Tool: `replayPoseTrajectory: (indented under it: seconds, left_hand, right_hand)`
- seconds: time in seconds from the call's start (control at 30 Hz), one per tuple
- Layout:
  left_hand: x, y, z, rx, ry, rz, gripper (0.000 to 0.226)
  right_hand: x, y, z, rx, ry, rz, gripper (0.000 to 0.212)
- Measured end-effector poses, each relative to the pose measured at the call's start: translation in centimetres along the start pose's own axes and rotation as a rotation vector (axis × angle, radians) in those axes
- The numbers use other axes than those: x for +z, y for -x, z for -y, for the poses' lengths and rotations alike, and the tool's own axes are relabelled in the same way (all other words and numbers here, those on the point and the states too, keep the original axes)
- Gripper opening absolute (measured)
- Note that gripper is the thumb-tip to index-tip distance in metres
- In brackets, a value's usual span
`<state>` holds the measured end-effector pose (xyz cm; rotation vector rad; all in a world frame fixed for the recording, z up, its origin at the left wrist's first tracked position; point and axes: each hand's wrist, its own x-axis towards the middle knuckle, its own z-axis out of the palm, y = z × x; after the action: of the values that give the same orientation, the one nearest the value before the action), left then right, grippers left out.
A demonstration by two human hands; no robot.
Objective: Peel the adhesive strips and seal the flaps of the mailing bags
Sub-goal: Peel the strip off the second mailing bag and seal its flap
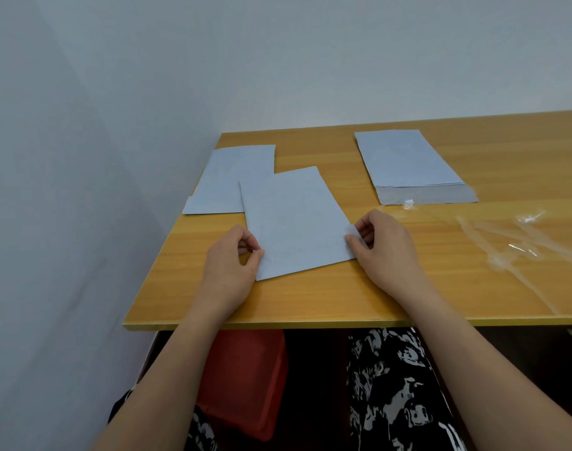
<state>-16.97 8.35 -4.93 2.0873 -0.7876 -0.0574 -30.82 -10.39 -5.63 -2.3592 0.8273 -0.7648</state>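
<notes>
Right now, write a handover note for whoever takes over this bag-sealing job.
Left hand: pinches the near-left corner of the middle bag.
Right hand: pinches that bag's near-right edge.
Middle bag lies flat on the table, overlapping another bag at far left.
Stack of bags at far right, flaps open toward you.
Peeled clear strips lie on the right.
Done: some strips are off.
Left: the stack; whether the middle bag is sealed cannot be told.
</notes>
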Motion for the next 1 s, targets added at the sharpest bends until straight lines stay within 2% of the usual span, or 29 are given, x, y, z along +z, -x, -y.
replayPoseTrajectory:
  seconds: [0.3, 0.5, 0.6, 0.67, 0.77, 0.87, 1.0]
  left_hand:
    - [-0.1, 0.2, 0.2, 0.033, -0.048, 0.01, 0.013]
    - [0.1, 0.8, 0.4, 0.234, -0.237, -0.111, 0.016]
    - [-0.8, 1.7, 1.1, 0.293, -0.282, -0.109, 0.019]
    - [-1.5, 2.5, 1.8, 0.342, -0.295, -0.048, 0.022]
    - [-2.1, 3.4, 2.3, 0.378, -0.314, 0.05, 0.042]
    - [-2.1, 3.9, 2.5, 0.456, -0.359, 0.112, 0.049]
    - [-2.0, 4.1, 2.6, 0.469, -0.414, 0.147, 0.054]
  right_hand:
    - [0.3, -0.1, -0.4, 0.007, -0.004, -0.026, 0.015]
    - [0.0, 0.2, 0.0, 0.019, -0.042, -0.061, 0.028]
    - [-0.4, 0.9, 0.7, -0.109, -0.016, -0.118, 0.034]
    - [-0.3, 1.7, 1.8, -0.227, 0.024, -0.047, 0.035]
    - [1.0, 3.0, 4.3, -0.364, 0.028, 0.145, 0.039]
    - [2.7, 4.0, 6.4, -0.48, 0.108, 0.284, 0.046]
    - [3.7, 4.9, 6.8, -0.538, 0.202, 0.406, 0.05]
